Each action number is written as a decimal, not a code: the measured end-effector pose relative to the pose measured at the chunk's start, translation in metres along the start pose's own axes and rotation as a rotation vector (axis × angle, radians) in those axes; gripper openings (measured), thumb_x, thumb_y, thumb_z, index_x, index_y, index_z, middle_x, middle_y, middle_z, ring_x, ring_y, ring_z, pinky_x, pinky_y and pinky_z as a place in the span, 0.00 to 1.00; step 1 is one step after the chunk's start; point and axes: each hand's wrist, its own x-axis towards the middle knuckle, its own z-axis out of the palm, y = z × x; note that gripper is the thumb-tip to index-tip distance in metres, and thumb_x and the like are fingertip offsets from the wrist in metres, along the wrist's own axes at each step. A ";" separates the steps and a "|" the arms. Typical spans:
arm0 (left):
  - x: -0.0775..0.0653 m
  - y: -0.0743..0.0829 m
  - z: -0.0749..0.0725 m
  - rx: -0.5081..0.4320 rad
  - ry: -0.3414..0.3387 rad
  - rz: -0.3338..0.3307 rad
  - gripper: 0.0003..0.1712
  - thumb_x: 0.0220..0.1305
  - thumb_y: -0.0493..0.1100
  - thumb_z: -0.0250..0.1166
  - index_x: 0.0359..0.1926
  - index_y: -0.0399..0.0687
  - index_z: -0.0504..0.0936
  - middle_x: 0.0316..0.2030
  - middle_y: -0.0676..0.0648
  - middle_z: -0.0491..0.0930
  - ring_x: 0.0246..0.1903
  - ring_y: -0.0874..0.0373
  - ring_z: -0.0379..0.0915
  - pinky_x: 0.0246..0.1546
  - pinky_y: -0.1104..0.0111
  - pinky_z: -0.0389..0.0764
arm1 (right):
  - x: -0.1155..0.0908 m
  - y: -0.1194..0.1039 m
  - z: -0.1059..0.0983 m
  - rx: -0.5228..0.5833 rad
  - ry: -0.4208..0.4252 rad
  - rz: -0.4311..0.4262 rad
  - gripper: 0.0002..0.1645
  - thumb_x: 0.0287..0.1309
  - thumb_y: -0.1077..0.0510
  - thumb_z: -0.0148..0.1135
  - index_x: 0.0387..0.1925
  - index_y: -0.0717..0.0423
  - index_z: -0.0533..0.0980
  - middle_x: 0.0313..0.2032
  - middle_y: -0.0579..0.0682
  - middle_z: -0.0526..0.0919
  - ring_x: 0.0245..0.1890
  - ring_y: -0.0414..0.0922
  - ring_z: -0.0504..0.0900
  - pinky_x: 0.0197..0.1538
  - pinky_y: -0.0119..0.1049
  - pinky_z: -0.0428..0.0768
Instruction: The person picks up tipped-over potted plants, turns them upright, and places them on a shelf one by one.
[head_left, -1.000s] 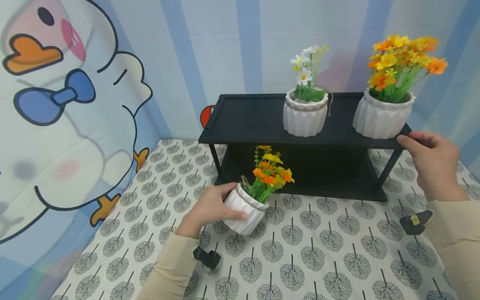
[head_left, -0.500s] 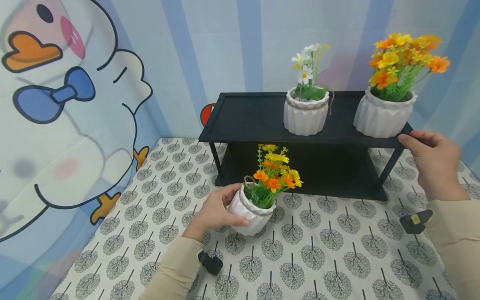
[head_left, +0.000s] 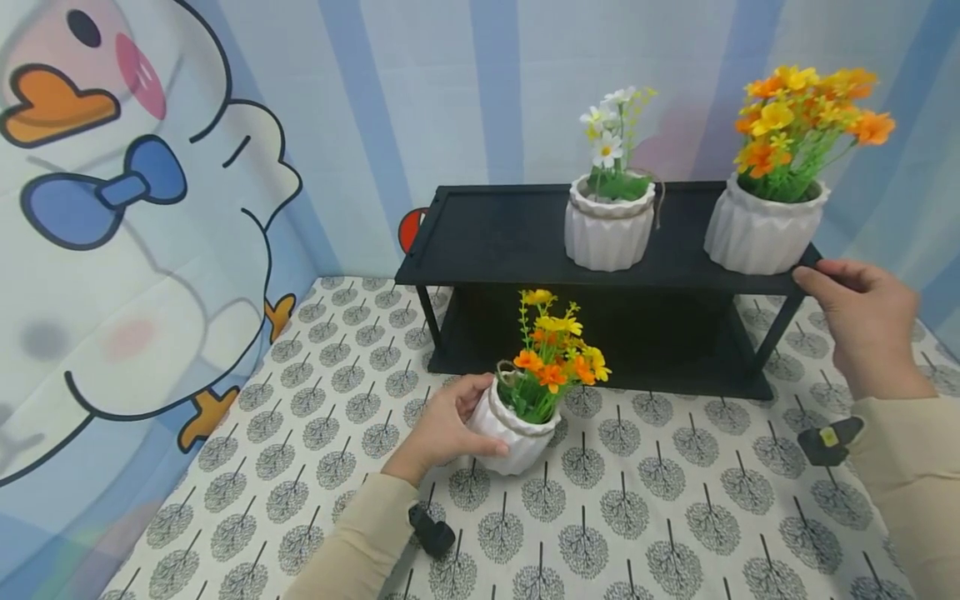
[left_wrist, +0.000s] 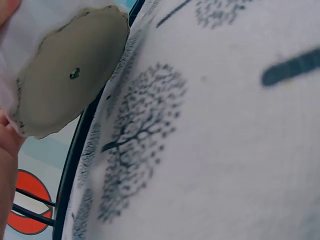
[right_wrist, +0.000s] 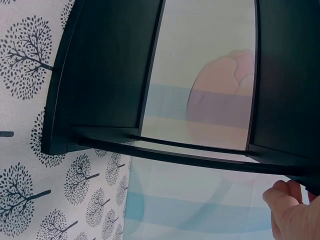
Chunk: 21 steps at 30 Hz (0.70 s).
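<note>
My left hand (head_left: 452, 423) grips a small white flower pot (head_left: 513, 431) with orange and yellow flowers, fingers and thumb round its side. The pot tilts slightly, in front of the black two-tier shelf (head_left: 487, 237). In the left wrist view the pot's flat underside (left_wrist: 75, 75), with a small hole, shows above the cloth. With thumb and fingers, my right hand (head_left: 862, 325) pinches the front right corner of the shelf's top board. The right wrist view has this hand (right_wrist: 290, 212) at the board's end.
On the top board stand a white pot with white daisies (head_left: 609, 225) and, near the right end, a larger white pot with orange and yellow flowers (head_left: 765, 229). A tree-print cloth (head_left: 585, 517) covers the table. Behind hangs a striped backdrop (head_left: 300, 83) with a cartoon duck.
My left hand has moved a little to the right with the flower pot, which has turned more upright. The right hand stays on the shelf's corner.
</note>
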 end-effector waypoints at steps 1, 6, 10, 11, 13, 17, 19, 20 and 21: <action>0.000 -0.001 0.001 -0.001 0.002 -0.003 0.50 0.29 0.31 0.79 0.60 0.35 0.68 0.58 0.39 0.72 0.57 0.48 0.70 0.60 0.61 0.69 | 0.000 0.000 0.000 0.001 0.001 -0.003 0.11 0.57 0.42 0.58 0.42 0.34 0.71 0.35 0.28 0.66 0.36 0.27 0.64 0.42 0.30 0.65; 0.002 -0.004 0.004 -0.022 -0.001 0.001 0.48 0.30 0.29 0.78 0.59 0.34 0.68 0.60 0.38 0.70 0.59 0.48 0.68 0.61 0.62 0.66 | 0.000 0.000 0.000 0.008 0.001 0.000 0.10 0.57 0.42 0.58 0.41 0.33 0.71 0.35 0.28 0.66 0.36 0.27 0.65 0.42 0.30 0.65; 0.003 -0.004 0.005 -0.026 0.003 0.001 0.49 0.29 0.27 0.78 0.59 0.34 0.68 0.60 0.39 0.70 0.58 0.49 0.68 0.61 0.63 0.67 | 0.001 0.000 0.000 0.015 -0.002 0.001 0.11 0.57 0.42 0.58 0.41 0.33 0.72 0.36 0.28 0.67 0.37 0.27 0.65 0.42 0.31 0.65; 0.003 -0.004 0.005 -0.027 0.003 0.002 0.49 0.29 0.28 0.78 0.59 0.34 0.68 0.60 0.38 0.70 0.58 0.48 0.68 0.61 0.64 0.67 | 0.001 0.000 0.000 0.014 -0.003 0.001 0.11 0.57 0.42 0.58 0.41 0.33 0.72 0.36 0.28 0.66 0.37 0.27 0.65 0.42 0.31 0.65; 0.003 -0.004 0.005 -0.032 -0.002 0.006 0.48 0.29 0.28 0.78 0.59 0.34 0.68 0.60 0.38 0.70 0.58 0.48 0.68 0.61 0.64 0.67 | 0.001 0.001 0.000 0.010 -0.008 0.005 0.11 0.56 0.41 0.58 0.42 0.33 0.71 0.36 0.27 0.66 0.37 0.27 0.64 0.43 0.31 0.65; 0.003 -0.003 0.004 -0.046 -0.022 0.006 0.47 0.31 0.27 0.77 0.58 0.33 0.68 0.60 0.37 0.69 0.59 0.48 0.67 0.61 0.64 0.67 | 0.001 0.001 -0.001 0.004 -0.013 0.013 0.12 0.56 0.41 0.58 0.41 0.33 0.71 0.35 0.27 0.66 0.37 0.27 0.64 0.42 0.31 0.65; 0.003 -0.002 0.004 -0.050 -0.032 -0.003 0.47 0.32 0.27 0.77 0.59 0.33 0.67 0.61 0.38 0.68 0.60 0.48 0.67 0.61 0.65 0.66 | 0.001 0.001 -0.002 0.006 -0.013 0.015 0.11 0.56 0.41 0.58 0.41 0.32 0.71 0.35 0.27 0.66 0.37 0.28 0.64 0.41 0.31 0.65; 0.003 -0.002 0.003 -0.050 -0.036 -0.009 0.47 0.32 0.27 0.76 0.59 0.34 0.67 0.61 0.38 0.68 0.60 0.49 0.67 0.61 0.65 0.66 | 0.001 0.001 -0.002 0.006 -0.013 0.015 0.11 0.56 0.41 0.58 0.41 0.32 0.71 0.35 0.27 0.66 0.37 0.28 0.64 0.40 0.31 0.65; 0.003 -0.001 0.003 -0.052 -0.039 -0.015 0.47 0.32 0.27 0.76 0.59 0.34 0.67 0.61 0.38 0.68 0.60 0.49 0.66 0.61 0.66 0.66 | 0.001 0.001 -0.002 0.006 -0.013 0.017 0.11 0.56 0.41 0.58 0.40 0.32 0.71 0.35 0.27 0.67 0.37 0.28 0.64 0.40 0.31 0.65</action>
